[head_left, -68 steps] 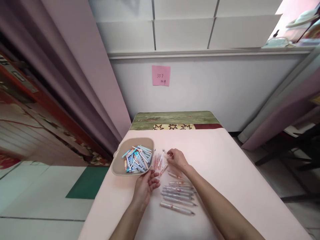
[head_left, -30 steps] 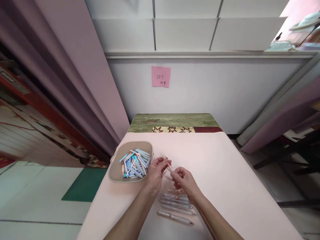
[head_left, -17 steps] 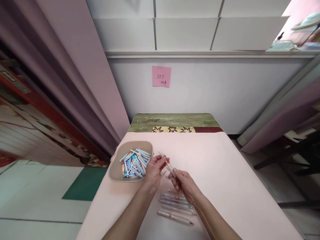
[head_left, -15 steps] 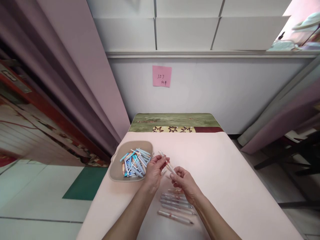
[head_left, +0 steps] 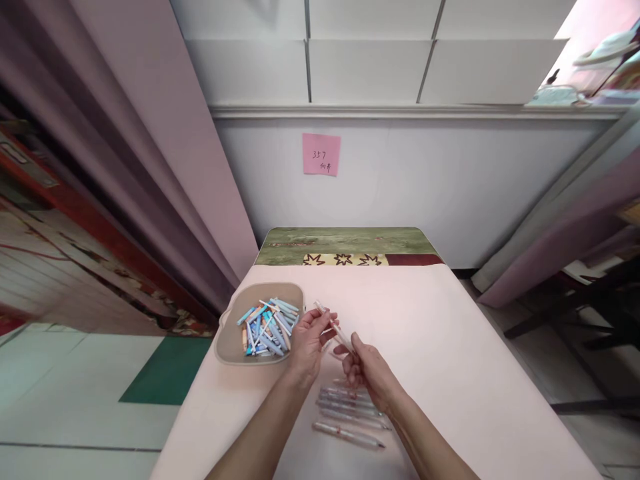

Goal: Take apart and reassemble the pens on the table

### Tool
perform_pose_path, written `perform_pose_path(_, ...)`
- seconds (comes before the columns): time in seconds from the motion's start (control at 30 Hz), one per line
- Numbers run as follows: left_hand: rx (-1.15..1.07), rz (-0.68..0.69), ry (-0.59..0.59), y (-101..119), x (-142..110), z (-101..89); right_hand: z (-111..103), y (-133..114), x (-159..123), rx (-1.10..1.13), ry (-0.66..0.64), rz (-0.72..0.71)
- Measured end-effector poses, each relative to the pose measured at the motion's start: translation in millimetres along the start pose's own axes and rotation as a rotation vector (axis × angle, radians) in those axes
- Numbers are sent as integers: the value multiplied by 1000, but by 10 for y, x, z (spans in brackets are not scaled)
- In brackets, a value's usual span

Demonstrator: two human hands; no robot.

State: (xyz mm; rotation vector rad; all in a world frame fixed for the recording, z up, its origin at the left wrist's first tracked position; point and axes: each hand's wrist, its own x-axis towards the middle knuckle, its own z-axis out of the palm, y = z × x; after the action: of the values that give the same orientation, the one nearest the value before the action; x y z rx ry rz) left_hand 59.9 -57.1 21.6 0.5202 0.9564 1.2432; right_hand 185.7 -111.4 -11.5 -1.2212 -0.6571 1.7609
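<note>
A slender, pale pen (head_left: pixel 341 335) slants between my two hands above the table. My left hand (head_left: pixel 309 341) pinches its upper part between thumb and fingers. Closed around the lower end is my right hand (head_left: pixel 369 368), with the thumb on top; that tip is hidden by the fingers. Just below my hands several clear-barrelled pens (head_left: pixel 350 435) lie roughly side by side, some partly covered by my right hand. A small pale piece shows behind the held pen, too blurred to name. To the left of my left hand is a beige basin (head_left: pixel 227 340) of blue, white and orange pen-like sticks (head_left: pixel 270 328).
The table (head_left: pixel 450 373) has a pale pink cover, with a green patterned strip (head_left: pixel 345 239) bare at its far end. Beyond stands a white wall with a pink note (head_left: pixel 321 155). A purple curtain (head_left: pixel 200 167) hangs at the left.
My right hand has shifted slightly on the pen, its thumb now lifted higher along the barrel. My left hand keeps its pinch. The whole view has moved slightly.
</note>
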Motion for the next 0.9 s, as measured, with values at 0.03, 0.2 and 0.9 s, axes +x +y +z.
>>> perform_pose_path(0.03, 5, -4, 3, 1, -5, 7, 2, -2, 2, 1, -2, 6)
perform_pose_path(0.2, -11, 42, 59, 50, 17, -6, -35, 22, 24, -27, 112, -151)
perform_pose_path(0.9, 1916, 609, -142, -48, 62, -152, -285, -48, 323, -1087, 393, -382)
